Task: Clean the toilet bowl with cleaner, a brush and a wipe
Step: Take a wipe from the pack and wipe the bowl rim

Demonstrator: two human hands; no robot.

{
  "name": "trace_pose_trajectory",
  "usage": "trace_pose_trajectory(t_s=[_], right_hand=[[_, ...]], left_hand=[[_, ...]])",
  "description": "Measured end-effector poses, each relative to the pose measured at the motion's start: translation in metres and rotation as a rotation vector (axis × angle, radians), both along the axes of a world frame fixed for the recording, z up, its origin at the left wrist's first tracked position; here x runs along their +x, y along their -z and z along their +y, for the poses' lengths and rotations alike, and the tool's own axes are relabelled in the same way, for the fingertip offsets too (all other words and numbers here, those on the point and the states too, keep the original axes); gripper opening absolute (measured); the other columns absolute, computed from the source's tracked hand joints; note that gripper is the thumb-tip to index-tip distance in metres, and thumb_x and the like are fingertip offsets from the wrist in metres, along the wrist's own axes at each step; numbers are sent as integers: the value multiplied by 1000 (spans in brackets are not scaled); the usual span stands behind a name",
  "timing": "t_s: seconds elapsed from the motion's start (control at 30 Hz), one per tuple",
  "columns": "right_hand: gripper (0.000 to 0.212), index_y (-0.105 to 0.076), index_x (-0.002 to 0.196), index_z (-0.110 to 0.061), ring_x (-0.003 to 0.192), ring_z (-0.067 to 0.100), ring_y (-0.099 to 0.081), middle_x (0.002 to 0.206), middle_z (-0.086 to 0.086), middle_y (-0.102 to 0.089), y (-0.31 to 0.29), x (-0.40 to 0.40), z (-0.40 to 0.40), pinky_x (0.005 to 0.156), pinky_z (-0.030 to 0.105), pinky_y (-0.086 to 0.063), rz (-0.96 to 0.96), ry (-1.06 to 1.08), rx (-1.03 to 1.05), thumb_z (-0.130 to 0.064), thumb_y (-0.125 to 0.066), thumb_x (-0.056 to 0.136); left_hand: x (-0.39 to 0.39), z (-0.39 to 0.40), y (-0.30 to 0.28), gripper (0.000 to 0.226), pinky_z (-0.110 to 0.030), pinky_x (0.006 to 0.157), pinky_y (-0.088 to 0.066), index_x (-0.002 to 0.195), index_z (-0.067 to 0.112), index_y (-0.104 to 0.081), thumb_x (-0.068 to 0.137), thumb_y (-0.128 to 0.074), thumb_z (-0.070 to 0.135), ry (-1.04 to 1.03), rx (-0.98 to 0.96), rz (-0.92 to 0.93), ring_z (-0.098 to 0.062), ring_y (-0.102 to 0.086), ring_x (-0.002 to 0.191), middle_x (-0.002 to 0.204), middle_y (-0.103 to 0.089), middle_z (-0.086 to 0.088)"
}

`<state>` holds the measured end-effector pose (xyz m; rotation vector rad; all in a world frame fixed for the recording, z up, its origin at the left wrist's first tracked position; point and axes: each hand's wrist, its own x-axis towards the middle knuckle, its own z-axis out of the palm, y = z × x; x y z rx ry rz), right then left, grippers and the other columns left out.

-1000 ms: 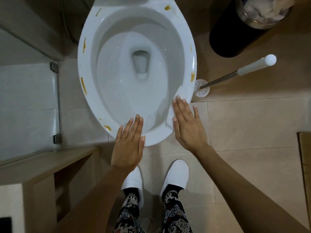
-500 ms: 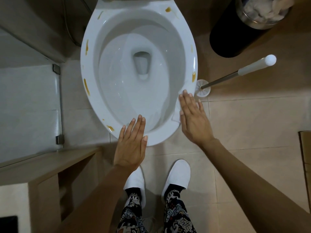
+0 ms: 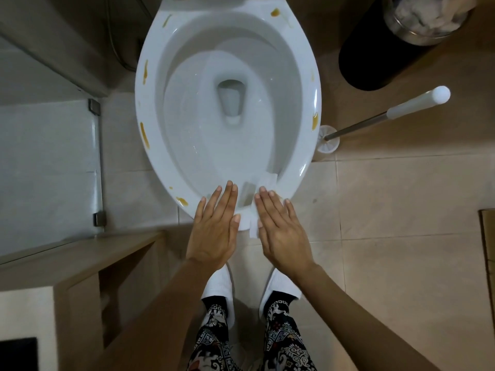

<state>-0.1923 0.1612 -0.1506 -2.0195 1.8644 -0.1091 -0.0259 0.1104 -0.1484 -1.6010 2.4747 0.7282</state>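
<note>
Wipe (image 3: 263,192) lies draped over the near rim of the toilet bowl (image 3: 308,108), under our right hand (image 3: 281,231), fingers straight and pressing it flat. Left hand (image 3: 214,231) rests flat on the rim beside it, holding nothing. We judge the wipe thin, soft, limp when wet, likely to tear; best pressed under flat fingers. Yellow stains (image 3: 144,135) dot the rim.

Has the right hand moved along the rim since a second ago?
Yes. The right hand, flat on the wipe, slid from the rim's right side toward the front tip of the toilet bowl.
</note>
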Motion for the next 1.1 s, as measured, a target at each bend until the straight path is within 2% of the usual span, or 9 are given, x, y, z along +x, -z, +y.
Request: trace_pose_trajectory(t_s=[0.07,0.17,0.23,0.37,0.47,0.57,0.7,0.9,1.1], right_hand=[[55,-23,151,-9,147,15,-14,158,5,-17,-1,-14,-4,122,35,-3,30,-28,0,-24,-34,98],[54,-24,151,-10,148,15,-12,159,4,-16,-5,-21,-6,121,34,1,29,51,25,-23,-32,99],[55,-23,151,-10,148,16,-10,159,4,-16,-5,-9,-3,122,35,0,1,79,22,-23,-32,99],[55,-27,150,-9,148,17,-13,158,6,-20,-4,12,9,121,40,-7,-41,-37,10,-22,-35,98],[54,-25,151,-11,148,14,-13,159,4,-19,-5,6,7,121,40,-5,-31,-48,19,-24,-32,99],[55,-21,152,-11,147,13,-10,159,2,-15,-4,-13,-5,121,36,2,9,34,25,-26,-28,100],[56,-17,153,-10,148,14,-8,160,4,-13,-3,-46,-34,119,37,1,77,99,38,-30,-22,101],[56,-16,153,-7,148,17,-6,160,7,-10,-2,-38,-33,119,33,4,24,225,21,-29,-19,101],[56,-17,153,-9,148,16,-8,160,6,-12,0,-49,-39,119,33,0,24,200,-4,-28,-20,101]], left_hand=[[0,0,-1,56,-34,117,0,153,18,-8,99,-15,33,1,-2,1,-12,-7,146,159,-9,4],[0,0,-1,56,-33,117,2,152,18,-7,100,-14,33,-3,-1,3,-12,-6,146,159,-8,5],[0,0,-1,56,-33,116,2,152,17,-8,100,-15,33,-3,-2,3,-12,-7,146,159,-9,5],[0,0,-1,56,-32,116,3,152,18,-7,100,-15,34,-1,-1,2,-12,-7,145,159,-9,5],[1,0,0,55,-33,116,0,152,17,-9,100,-17,33,0,-6,-3,-13,-9,145,159,-11,4],[0,0,-1,56,-34,116,0,153,18,-9,100,-18,33,-1,-13,-1,-12,-8,146,159,-10,5],[0,0,0,56,-33,116,-1,153,18,-9,100,-18,32,-2,-19,-1,-13,-11,145,159,-11,5],[-3,3,0,55,-37,116,-6,152,14,-17,99,-19,31,-6,-67,-42,-16,-16,144,158,-17,0],[-12,-9,1,55,-39,116,-15,152,14,-15,100,-20,32,245,-87,-13,-15,-17,145,158,-15,0]])
